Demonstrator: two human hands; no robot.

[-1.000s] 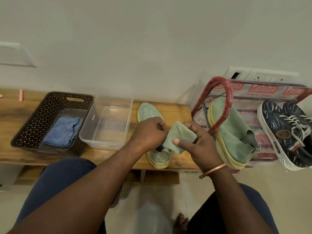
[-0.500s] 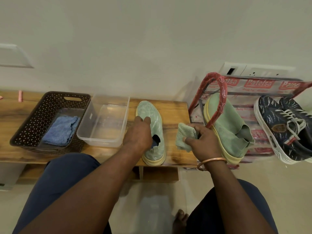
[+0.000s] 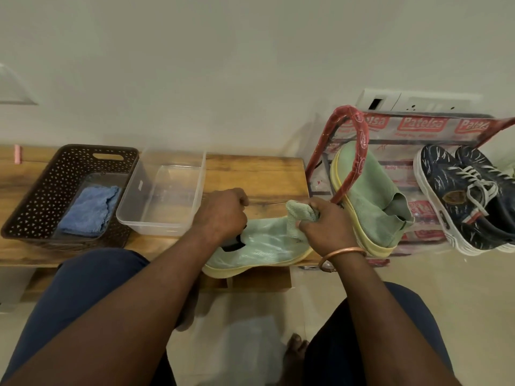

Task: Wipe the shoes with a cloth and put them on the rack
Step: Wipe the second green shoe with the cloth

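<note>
A pale green slip-on shoe (image 3: 264,246) with a yellow sole lies sideways along the front edge of the wooden bench (image 3: 259,174), toe to the right. My left hand (image 3: 220,215) grips it at the heel opening. My right hand (image 3: 326,227) pinches a small green cloth (image 3: 299,214) against the shoe's toe end. Its mate, a second green shoe (image 3: 373,201), leans on the red-framed rack (image 3: 351,126) at the right, beside a pair of dark blue lace-up sneakers (image 3: 462,199).
A brown perforated basket (image 3: 36,190) holding a blue cloth (image 3: 89,210) sits on the bench's left part, with a clear plastic tub (image 3: 164,196) next to it. The wall runs close behind. My knees and bare foot (image 3: 295,355) are below, over a tiled floor.
The green shoe has been turned from pointing at the wall to lying sideways at the bench's front edge. My right hand brought the cloth down onto its toe end.
</note>
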